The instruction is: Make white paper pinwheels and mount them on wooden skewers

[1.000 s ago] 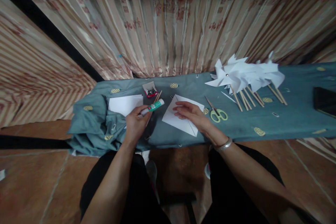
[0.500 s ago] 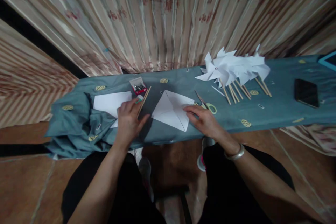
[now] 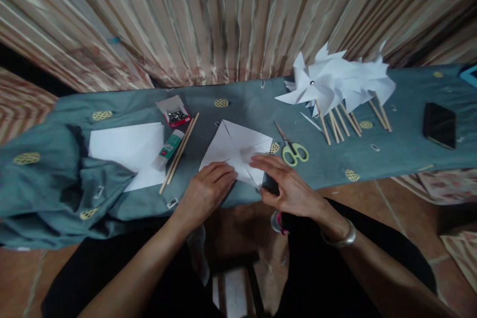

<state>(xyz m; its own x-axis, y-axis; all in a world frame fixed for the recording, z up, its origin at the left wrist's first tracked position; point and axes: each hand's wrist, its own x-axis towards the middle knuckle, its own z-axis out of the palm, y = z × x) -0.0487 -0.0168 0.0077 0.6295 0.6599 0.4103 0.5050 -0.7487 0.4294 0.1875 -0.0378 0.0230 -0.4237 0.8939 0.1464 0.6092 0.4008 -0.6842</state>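
curtain (image 3: 208, 30): one wall of folded cloth, tan with red prints, hanging behind the back edge of the table.
table (image 3: 242, 97): one, long, covered by one blue-green cloth (image 3: 59, 184), which is bunched up at the left end.
pinwheels (image 3: 335, 82): one white heap by the back edge, toward the right; too mixed up to count. about eight pinwheel sticks (image 3: 336, 125) poke out toward the front edge.
paper pile (image 3: 126, 144): one, at least two white sheets, near the left end, a bit of cloth over its front left corner.
square sheet (image 3: 238, 144): one, white, in the middle of the table, reaching the front edge, with slanting lines from its corners to the middle.
right hand (image 3: 292, 186): one, fingers and thumb apart, fingertips at the sheet's right front side.
left hand (image 3: 208, 191): one, fingers side by side on the sheet's left front side; thumb hidden, so i cannot tell if it pinches.
phone (image 3: 439, 124): one, dark, near the right end.
scissors (image 3: 294, 151): one pair, green handles, just right of the sheet, tip toward the back edge.
glue stick (image 3: 168, 149): one, green and white, beside the paper pile's right side.
box (image 3: 179, 117): one, open, red and white, near the back edge, silver bits inside, too many to count.
loose sticks (image 3: 181, 149): two, next to the glue stick.
bracelet (image 3: 352, 232): one, silver, on the right wrist.
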